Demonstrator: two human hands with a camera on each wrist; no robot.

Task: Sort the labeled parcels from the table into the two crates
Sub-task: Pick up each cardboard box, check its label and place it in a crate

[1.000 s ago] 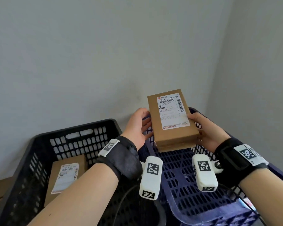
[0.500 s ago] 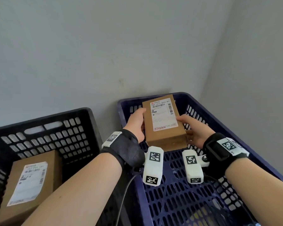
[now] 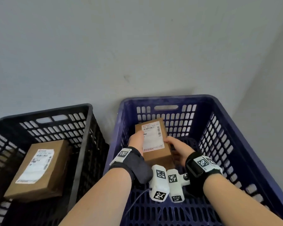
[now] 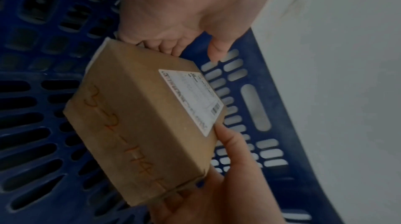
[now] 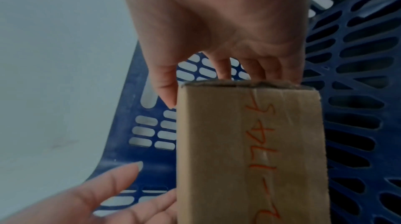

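I hold a brown cardboard parcel (image 3: 155, 144) with a white label on top, low inside the blue crate (image 3: 167, 97) near its far wall. My left hand (image 3: 136, 139) grips its left end and my right hand (image 3: 175, 145) grips its right end. In the left wrist view the parcel (image 4: 141, 124) is tilted over the slotted floor, with orange handwriting on its side; my left hand (image 4: 173, 39) is above it and my right hand (image 4: 223, 167) below. In the right wrist view my right hand (image 5: 228, 66) clasps the parcel's (image 5: 238, 150) end.
A black crate (image 3: 39, 111) stands to the left of the blue one and holds another labelled brown parcel (image 3: 39, 168). Both crates stand against a grey wall (image 3: 137, 46), with a side wall to the right. The near part of the blue crate floor (image 3: 194, 214) shows bare slots.
Both hands have brought the parcel down from above the crates into the blue crate, toward its far wall. The view has tilted down with them.
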